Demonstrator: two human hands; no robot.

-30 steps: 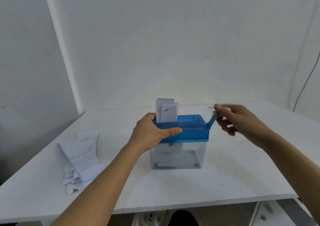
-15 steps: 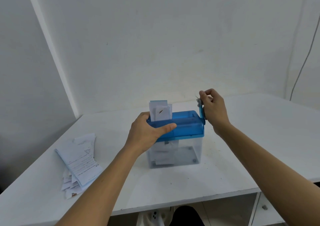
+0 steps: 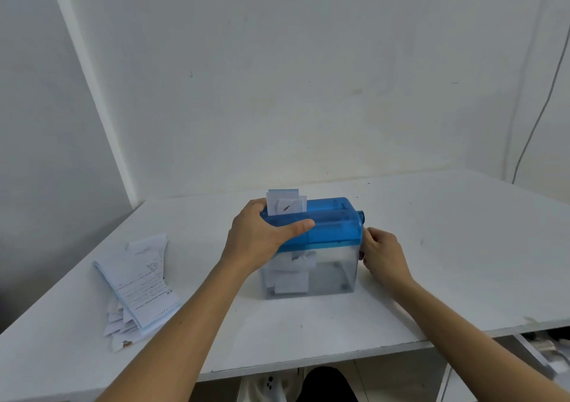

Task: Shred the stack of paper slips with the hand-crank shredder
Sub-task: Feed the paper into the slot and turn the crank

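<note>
The hand-crank shredder [image 3: 334, 227] has a blue top on a clear bin and stands mid-table. A few white paper slips [image 3: 285, 202] stick up from its slot at the left end. My left hand [image 3: 262, 235] grips the blue top, thumb along the front. My right hand [image 3: 381, 252] is low at the shredder's right side, fingers curled around the crank handle, which is mostly hidden by the hand. Pieces of paper [image 3: 291, 273] lie inside the clear bin. The stack of paper slips [image 3: 138, 284] lies on the table to the left.
The white table [image 3: 447, 262] stands in a corner of white walls. A thin cable [image 3: 536, 117] runs down the right wall. A drawer [image 3: 543, 352] with small items shows under the table's front edge at the right.
My right hand has swung the crank from the top of its turn down to the bottom beside the bin. The slips sit lower in the slot. My left hand stays on the top.
</note>
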